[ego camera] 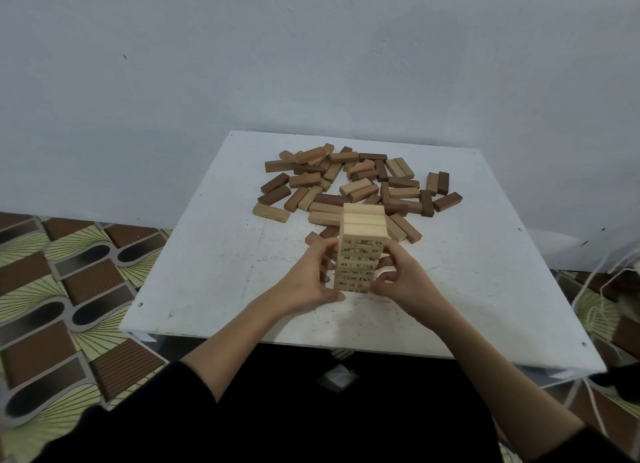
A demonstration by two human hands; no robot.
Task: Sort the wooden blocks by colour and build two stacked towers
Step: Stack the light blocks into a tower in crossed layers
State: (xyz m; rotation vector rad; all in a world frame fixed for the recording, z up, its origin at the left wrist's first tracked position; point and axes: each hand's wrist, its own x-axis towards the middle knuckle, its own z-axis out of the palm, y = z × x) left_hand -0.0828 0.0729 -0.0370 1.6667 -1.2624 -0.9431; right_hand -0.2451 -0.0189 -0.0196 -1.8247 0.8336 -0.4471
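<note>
Head view: a pale tower [362, 251] is standing near the middle of the white table [194, 282], its block ends showing printed numbers. The left hand [313, 277] is pressing against the tower's left side, fingers curled around the corner and thumb lying along the base. The right hand [398, 275] is cupping the right side, its fingers bent and touching the lower layers. Both hands are gripping the stack from opposite sides, apparently squaring it up.

Behind the tower, a pile [356, 182] of loose blocks is lying spread across the far half of the table, light, mid-brown and dark pieces mixed together, some touching the tower's far foot.

Judging by this, the first tower, the light one, is being straightened, and the brown one is not yet begun. The next move is probably calling for letting go gently, so nothing shifts, then reaching over the tower into the pile without knocking it, and picking blocks of one colour to lay down beside it.
</note>
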